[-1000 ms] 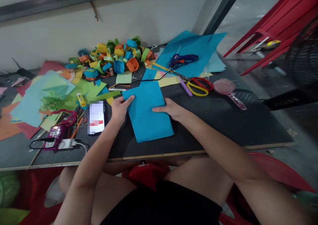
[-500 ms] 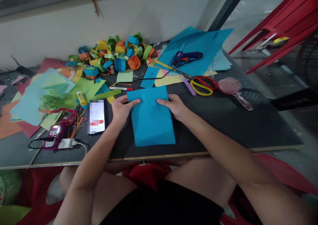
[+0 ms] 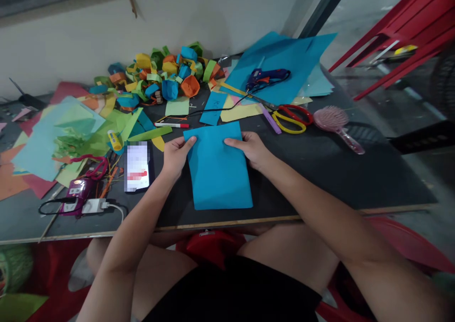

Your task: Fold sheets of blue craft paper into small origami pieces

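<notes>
A rectangular piece of blue paper (image 3: 219,175) is in front of me, its far end raised a little between my hands and its near end close to the table's front edge. My left hand (image 3: 177,156) pinches the far left corner, thumb on top and fingers beneath. On the opposite side my right hand (image 3: 255,150) grips the right edge, its thumb lying flat across the sheet. The fingertips under the paper are hidden. A red-and-white marker (image 3: 172,124) lies just beyond my left hand, and a phone (image 3: 137,166) lies to its left.
Folded paper pieces (image 3: 167,78) are heaped by the wall. At the back right are blue sheets (image 3: 302,59) with a glue gun (image 3: 266,77), scissors (image 3: 291,122) and a hairbrush (image 3: 336,125). Coloured paper (image 3: 53,132), a glue stick (image 3: 114,141) and a purple power strip (image 3: 76,196) occupy the left.
My left thumb has slid outward toward the left corner of the blue paper. The right hand keeps its hold, and the view has shifted slightly.
</notes>
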Motion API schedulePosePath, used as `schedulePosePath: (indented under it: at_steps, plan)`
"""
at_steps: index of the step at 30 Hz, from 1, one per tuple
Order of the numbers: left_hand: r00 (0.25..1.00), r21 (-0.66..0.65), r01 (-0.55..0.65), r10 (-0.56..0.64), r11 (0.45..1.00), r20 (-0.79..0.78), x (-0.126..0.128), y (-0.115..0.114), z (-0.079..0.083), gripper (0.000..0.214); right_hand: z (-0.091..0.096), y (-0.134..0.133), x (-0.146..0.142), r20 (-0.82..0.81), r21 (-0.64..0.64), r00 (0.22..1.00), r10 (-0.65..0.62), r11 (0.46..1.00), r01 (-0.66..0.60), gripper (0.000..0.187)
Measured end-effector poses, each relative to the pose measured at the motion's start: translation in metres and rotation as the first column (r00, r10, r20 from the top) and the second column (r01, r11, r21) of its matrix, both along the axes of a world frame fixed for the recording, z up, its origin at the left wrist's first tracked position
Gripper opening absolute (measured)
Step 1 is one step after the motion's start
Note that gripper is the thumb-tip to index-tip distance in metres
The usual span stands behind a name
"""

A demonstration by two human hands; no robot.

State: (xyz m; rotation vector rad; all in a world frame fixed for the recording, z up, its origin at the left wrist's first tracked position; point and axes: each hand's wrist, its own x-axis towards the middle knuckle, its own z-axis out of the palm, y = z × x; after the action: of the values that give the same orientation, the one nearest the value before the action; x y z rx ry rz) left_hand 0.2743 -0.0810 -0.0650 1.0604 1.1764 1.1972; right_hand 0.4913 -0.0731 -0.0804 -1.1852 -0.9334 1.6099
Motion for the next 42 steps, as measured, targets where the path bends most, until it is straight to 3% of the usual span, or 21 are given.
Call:
schedulePosePath:
  at_steps: [3,6,8,13,18,27,42]
  plan:
    - [1.000,-0.016,0.004,-0.005,1.000,-0.029,-0.003,0.002,-0.003,0.034,0.001,0.000,0.000,0.016,0.022,1.000,-0.004,1.000,0.003,0.040]
    - [0.989,0.006,-0.073,0.073,0.997,-0.129,-0.005,0.003,-0.004,0.047,0.001,0.000,0.002,0.043,0.060,0.999,-0.001,0.998,-0.002,0.041]
    - [0.965,0.086,-0.096,0.113,0.992,-0.236,-0.006,0.002,-0.003,0.051,0.002,-0.001,0.005,0.068,0.097,0.998,-0.002,0.995,-0.005,0.040]
    - [0.884,0.350,0.002,0.162,0.937,-0.438,-0.003,-0.003,0.006,0.049,0.005,-0.004,0.009,0.132,0.180,0.991,-0.035,0.984,0.011,0.034]
    - [0.893,0.387,-0.005,0.178,0.922,-0.412,-0.002,-0.004,0.007,0.045,0.006,-0.005,0.008,0.123,0.199,0.992,-0.039,0.980,0.014,0.036]
    - [0.865,0.400,-0.168,0.329,0.901,-0.379,0.000,-0.008,0.008,0.040,0.010,-0.010,0.008,0.148,0.263,0.988,0.036,0.962,-0.074,0.035]
    - [0.862,0.429,-0.130,0.315,0.894,-0.397,0.002,-0.009,0.008,0.043,0.006,-0.009,0.008,0.146,0.258,0.989,0.006,0.965,-0.043,0.035]
